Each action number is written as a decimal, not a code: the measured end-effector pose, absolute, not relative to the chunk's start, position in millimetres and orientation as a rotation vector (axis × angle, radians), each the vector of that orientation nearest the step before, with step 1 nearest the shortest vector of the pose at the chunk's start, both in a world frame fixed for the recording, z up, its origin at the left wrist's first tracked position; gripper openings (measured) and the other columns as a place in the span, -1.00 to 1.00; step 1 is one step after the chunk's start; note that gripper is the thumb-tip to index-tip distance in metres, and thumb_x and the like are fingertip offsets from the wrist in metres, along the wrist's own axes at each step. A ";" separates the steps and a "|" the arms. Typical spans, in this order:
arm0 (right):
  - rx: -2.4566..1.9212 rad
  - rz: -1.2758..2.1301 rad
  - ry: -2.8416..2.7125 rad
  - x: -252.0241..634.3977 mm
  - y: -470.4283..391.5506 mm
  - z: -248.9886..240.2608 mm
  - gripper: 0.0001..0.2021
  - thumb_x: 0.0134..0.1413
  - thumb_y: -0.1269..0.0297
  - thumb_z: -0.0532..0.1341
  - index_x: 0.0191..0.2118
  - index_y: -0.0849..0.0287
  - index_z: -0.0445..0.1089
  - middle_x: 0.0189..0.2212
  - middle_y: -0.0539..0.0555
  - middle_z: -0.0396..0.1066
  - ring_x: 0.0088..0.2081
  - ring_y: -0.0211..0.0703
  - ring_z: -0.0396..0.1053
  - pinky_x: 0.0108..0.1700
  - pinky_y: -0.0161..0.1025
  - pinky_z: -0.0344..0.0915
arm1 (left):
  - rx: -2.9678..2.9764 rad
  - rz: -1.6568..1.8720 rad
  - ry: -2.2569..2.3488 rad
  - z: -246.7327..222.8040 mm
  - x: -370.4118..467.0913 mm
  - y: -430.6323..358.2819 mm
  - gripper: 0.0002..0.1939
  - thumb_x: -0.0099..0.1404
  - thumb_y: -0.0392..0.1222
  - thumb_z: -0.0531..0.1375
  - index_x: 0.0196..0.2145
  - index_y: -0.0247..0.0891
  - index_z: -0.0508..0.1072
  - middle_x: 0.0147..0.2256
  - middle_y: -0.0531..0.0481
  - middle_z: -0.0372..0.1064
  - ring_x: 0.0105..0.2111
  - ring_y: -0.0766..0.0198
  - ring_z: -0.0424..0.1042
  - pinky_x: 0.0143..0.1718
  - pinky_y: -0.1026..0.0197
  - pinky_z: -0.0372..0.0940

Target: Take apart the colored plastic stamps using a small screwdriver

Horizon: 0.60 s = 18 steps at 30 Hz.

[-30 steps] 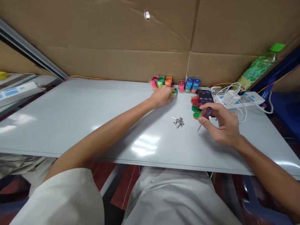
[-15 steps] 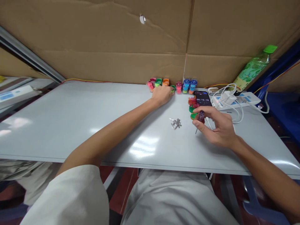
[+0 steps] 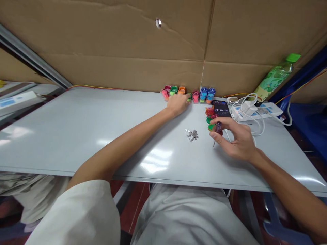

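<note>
At the back of the table my left hand [image 3: 178, 103] reaches into a row of small colourful plastic pieces, its fingertips closed at a green one [image 3: 189, 97]. The hand partly hides that piece. Red, green and orange pieces [image 3: 181, 90] stand left of it; a red one [image 3: 195, 96] and two blue ones [image 3: 207, 95] stand right. My right hand [image 3: 236, 139] holds a screwdriver [image 3: 219, 127] by its dark purple handle, tip pointing down. Behind that hand lie red and green plastic parts [image 3: 209, 119]. Small flat metal pieces [image 3: 193, 134] lie in a loose heap between my hands.
A phone [image 3: 221, 107] showing a timer lies at the back right. Beside it are a white power strip [image 3: 270, 110] with tangled white cables and a green-capped bottle [image 3: 277, 76] leaning back. A cardboard wall [image 3: 127, 41] rises behind the table [image 3: 76, 129]. Someone's clothing shows at lower left.
The view has shifted very slightly. Both hands keep the same places, the left at the green piece and the right around the screwdriver.
</note>
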State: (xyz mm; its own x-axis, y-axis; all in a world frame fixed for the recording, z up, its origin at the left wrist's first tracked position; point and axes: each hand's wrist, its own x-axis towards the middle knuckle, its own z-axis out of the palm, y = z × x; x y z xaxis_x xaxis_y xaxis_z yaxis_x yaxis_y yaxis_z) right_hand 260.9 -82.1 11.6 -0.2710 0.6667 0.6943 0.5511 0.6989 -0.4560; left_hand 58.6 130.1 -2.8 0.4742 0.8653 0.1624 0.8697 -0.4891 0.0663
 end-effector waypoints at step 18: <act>-0.939 0.115 -1.990 260.9 -83.5 10.9 -0.71 0.32 0.39 0.32 0.11 0.06 0.42 -0.31 0.00 0.55 -0.38 -0.24 0.47 -0.29 -0.27 0.46 | -2.586 -0.348 -1.685 14.6 38.8 141.0 -0.56 0.42 -0.24 0.15 0.21 -0.10 0.51 -0.14 -0.25 0.57 -0.03 -0.21 0.54 -0.10 -0.03 0.29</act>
State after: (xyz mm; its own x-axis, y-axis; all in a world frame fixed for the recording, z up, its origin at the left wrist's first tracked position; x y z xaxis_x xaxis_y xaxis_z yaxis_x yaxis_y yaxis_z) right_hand 260.9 -83.5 10.9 -0.3025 0.6546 0.6928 0.5706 0.7066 -0.4184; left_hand 38.8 141.0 14.6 0.3864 0.8990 0.2060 0.9071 -0.4109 0.0917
